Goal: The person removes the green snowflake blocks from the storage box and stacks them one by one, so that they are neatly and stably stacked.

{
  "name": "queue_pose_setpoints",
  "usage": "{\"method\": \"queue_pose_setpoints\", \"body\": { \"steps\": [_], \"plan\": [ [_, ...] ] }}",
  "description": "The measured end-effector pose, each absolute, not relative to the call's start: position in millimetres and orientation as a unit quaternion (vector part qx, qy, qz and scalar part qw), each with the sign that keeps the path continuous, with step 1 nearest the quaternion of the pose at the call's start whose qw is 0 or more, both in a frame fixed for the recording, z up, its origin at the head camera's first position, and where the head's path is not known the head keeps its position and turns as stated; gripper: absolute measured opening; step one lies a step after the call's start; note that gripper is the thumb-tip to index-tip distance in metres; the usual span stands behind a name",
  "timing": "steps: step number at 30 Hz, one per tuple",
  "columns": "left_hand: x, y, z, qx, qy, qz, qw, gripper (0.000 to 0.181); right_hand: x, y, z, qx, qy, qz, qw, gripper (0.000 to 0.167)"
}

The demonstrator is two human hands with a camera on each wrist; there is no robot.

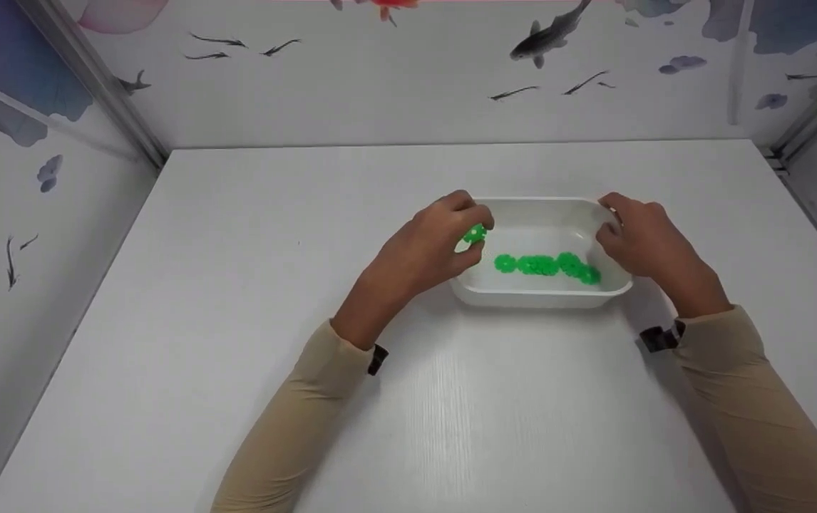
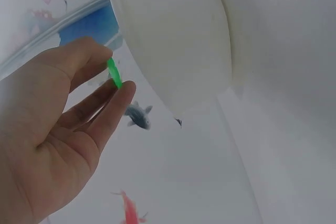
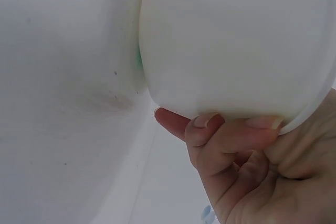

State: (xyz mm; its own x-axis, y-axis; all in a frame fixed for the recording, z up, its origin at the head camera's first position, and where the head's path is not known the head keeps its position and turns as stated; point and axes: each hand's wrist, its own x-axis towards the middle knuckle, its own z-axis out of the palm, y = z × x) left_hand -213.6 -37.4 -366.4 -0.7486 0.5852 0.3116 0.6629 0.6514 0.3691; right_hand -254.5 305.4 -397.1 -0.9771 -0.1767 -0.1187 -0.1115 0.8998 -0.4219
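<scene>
In the head view a white plastic tub [image 1: 530, 301] stands on the table, with several green notched discs [image 1: 505, 263] in a row on its floor. My left hand [image 1: 433, 239] is over the tub's left end. Its thumb and fingers pinch one green notched disc [image 1: 475, 233], which appears edge-on in the left wrist view as a thin green disc [image 2: 114, 73]. My right hand [image 1: 644, 231] grips the tub's right end. In the right wrist view its fingers [image 3: 231, 137] lie against the outer wall of the tub [image 3: 226, 45].
White table surface [image 1: 202, 299] surrounds the tub. Behind it rises a back panel [image 1: 394, 92] printed with fish, and a similar panel [image 1: 2, 214] stands along the left side. Dark straps [image 1: 661, 338] show at both sleeve cuffs.
</scene>
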Motion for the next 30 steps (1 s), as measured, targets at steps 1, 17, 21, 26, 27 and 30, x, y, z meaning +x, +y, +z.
{"method": "queue_pose_setpoints", "body": {
  "steps": [1, 17, 21, 26, 27, 30],
  "plan": [
    [-213, -41, -366, -0.338, -0.907, -0.236, 0.081, 0.022, -254, 305, -397, -0.075, 0.972, -0.211, 0.076, 0.051],
    [-220, -80, -373, -0.27, -0.927, -0.248, 0.072, 0.024, -255, 302, -395, -0.078, 0.973, -0.206, 0.062, 0.05],
    [-225, -83, -379, -0.243, -0.938, -0.244, 0.048, 0.025, -254, 303, -397, -0.074, 0.974, -0.204, 0.069, 0.051],
    [-229, -89, -388, -0.21, -0.949, -0.235, -0.001, 0.026, -253, 302, -397, -0.065, 0.974, -0.203, 0.079, 0.052],
    [-229, -90, -389, -0.205, -0.951, -0.232, -0.011, 0.026, -253, 302, -396, -0.064, 0.974, -0.203, 0.079, 0.052],
    [-232, -94, -394, -0.197, -0.955, -0.22, -0.032, 0.026, -253, 301, -396, -0.064, 0.974, -0.202, 0.076, 0.052]
  ]
}}
